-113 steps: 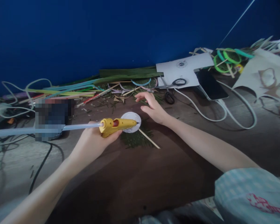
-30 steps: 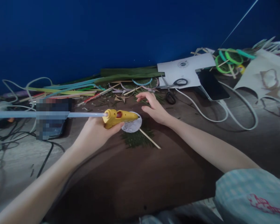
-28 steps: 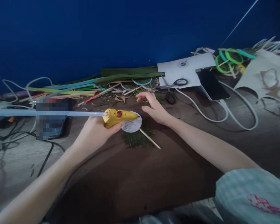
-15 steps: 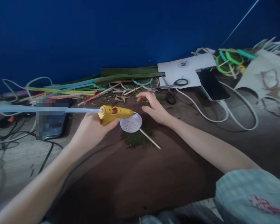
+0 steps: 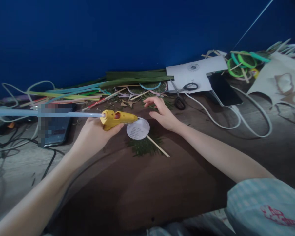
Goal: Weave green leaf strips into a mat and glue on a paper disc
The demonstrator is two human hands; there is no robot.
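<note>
My left hand point(image 5: 94, 135) is closed around a yellow glue gun point(image 5: 118, 118) with a long pale glue stick point(image 5: 39, 113) jutting out to the left. Its nozzle points right, just left of a white round disc point(image 5: 138, 128). The disc lies on green leafy material point(image 5: 144, 147) with a thin wooden stick point(image 5: 158, 146) under it. My right hand point(image 5: 162, 113) rests open on the table just beyond the disc, fingers loosely spread, holding nothing.
Scissors point(image 5: 183, 93), a white card point(image 5: 194, 73) and a dark phone point(image 5: 223, 90) with white cables point(image 5: 248, 121) lie at the back right. Green strips and coloured straws point(image 5: 88, 91) line the blue wall. A blurred dark device point(image 5: 54, 126) and cables sit on the left.
My left hand has drawn the glue gun leftward, off the white disc, so the whole disc now shows. My right hand has stayed put.
</note>
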